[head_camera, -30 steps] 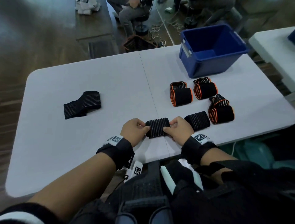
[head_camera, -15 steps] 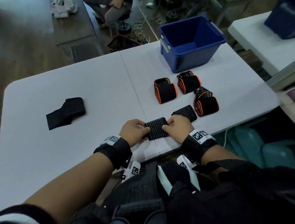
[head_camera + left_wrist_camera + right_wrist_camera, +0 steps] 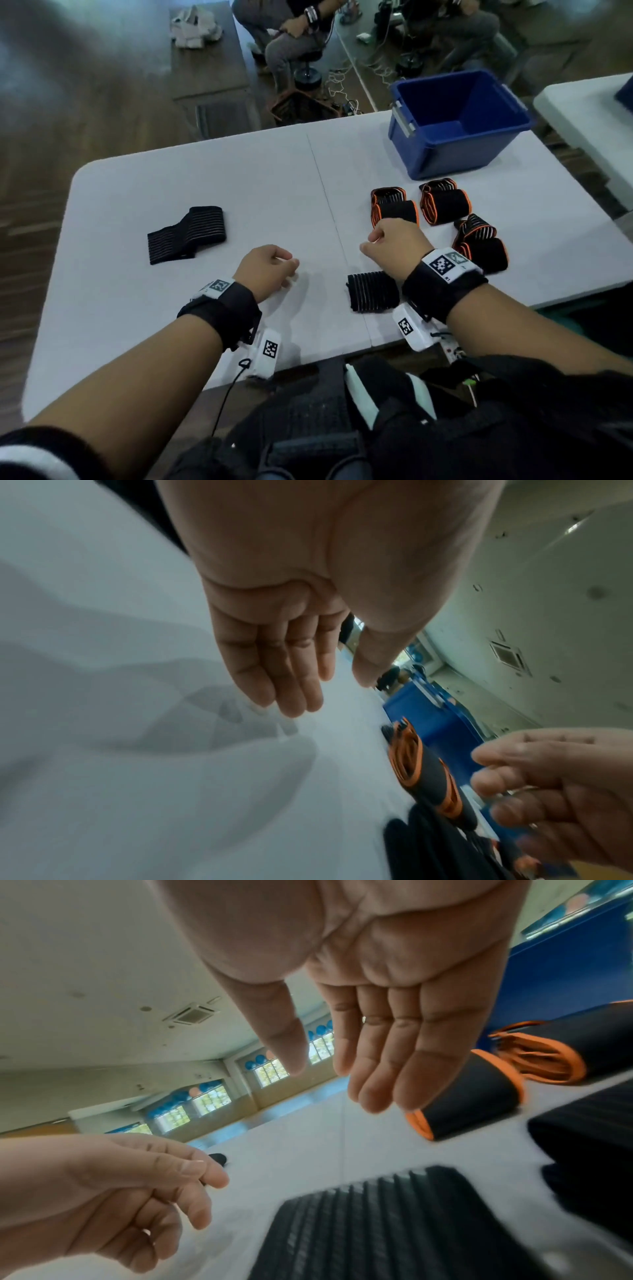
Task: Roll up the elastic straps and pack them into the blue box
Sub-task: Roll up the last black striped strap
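Nearest you, a rolled black strap [image 3: 373,291] sits on the table [image 3: 205,325] right under your right wrist. Both your left hand [image 3: 265,270] & right hand [image 3: 394,248] hover w/ fingers relaxed, holding nothing. Further out: unrolled strap [image 3: 186,234] on the left, orange-edged rolls [image 3: 442,205] on the right, then the blue box [image 3: 455,123].

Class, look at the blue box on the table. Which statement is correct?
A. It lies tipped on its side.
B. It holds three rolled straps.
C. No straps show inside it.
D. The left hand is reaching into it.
C: the box stands upright with only its bare blue floor showing, while the orange-edged rolls lie on the table in front of it.
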The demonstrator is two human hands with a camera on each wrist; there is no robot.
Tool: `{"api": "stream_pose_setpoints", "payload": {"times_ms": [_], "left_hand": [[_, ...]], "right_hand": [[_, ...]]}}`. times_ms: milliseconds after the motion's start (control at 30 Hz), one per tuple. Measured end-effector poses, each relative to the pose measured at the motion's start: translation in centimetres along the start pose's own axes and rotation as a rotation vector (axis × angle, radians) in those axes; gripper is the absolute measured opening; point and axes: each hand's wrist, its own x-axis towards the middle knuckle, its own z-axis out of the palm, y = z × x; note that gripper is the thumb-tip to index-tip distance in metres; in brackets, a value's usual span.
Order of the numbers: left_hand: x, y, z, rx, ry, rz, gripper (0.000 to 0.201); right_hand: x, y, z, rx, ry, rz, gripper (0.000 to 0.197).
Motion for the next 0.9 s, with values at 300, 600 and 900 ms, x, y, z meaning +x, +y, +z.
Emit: {"api": "stream_pose_setpoints", "payload": {"times_ms": [300,600,900], "left_hand": [[0.8,-6.6,-15.2,0.163,0.458,-0.108,0.007],[2.4,-9.7,-19.1,0.139,0.608,-0.225,0.021],[4.8,-8.3,-19.2,0.138,0.572,-0.272,0.045]], "right_hand": [[3.5,-12.0,5.3,-0.119,-0.209,-0.289,0.016],[8.1,-19.6,10.8,-0.051,-0.313,-0.304,0.035],[10.5,-23.6,16.3,0.100,-0.288,-0.162,0.026]]}}
